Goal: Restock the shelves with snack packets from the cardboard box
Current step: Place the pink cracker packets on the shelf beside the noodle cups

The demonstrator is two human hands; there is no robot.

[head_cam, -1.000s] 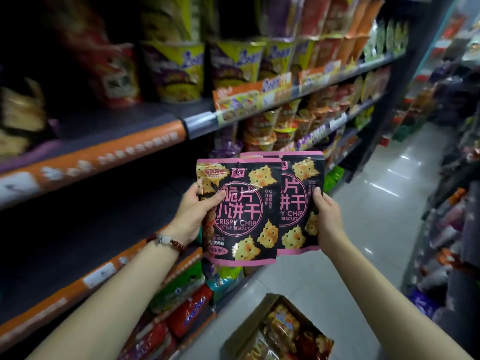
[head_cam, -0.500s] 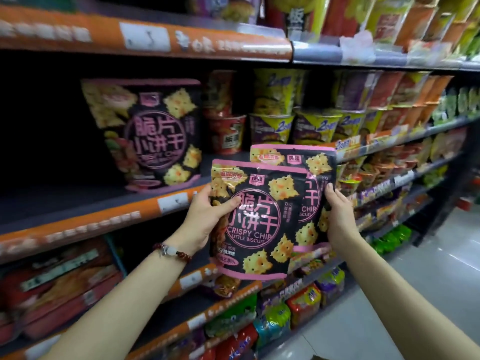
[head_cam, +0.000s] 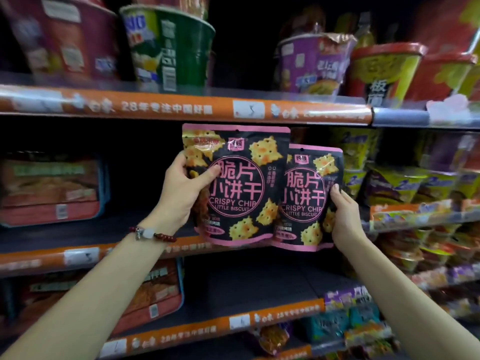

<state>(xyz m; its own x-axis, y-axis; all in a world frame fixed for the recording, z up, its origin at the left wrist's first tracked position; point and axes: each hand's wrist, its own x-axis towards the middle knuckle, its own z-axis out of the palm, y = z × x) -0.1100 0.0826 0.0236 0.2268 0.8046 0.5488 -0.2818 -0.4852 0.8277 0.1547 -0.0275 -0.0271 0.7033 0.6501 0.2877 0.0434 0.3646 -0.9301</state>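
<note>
Two black and pink Crispy Chip biscuit packets are held upright in front of the middle shelf (head_cam: 85, 239). My left hand (head_cam: 185, 189) grips the left packet (head_cam: 241, 188) by its left edge, thumb across the front. My right hand (head_cam: 345, 216) holds the right packet (head_cam: 305, 201) by its right edge, and that packet sits partly behind the left one. The packets' lower edges hang level with the shelf's orange front strip. The cardboard box is out of view.
Instant noodle cups (head_cam: 168, 48) line the top shelf (head_cam: 181, 107). Red flat packs (head_cam: 49, 188) stand at the left of the middle shelf, yellow and purple cups (head_cam: 394, 183) at its right. A dark gap lies behind the packets. Lower shelves hold more packs.
The view has swung up and left to face the shelves. Both hands have raised the two packets up to the middle shelf's opening, and the packet that stood there at the left is out of sight.
</note>
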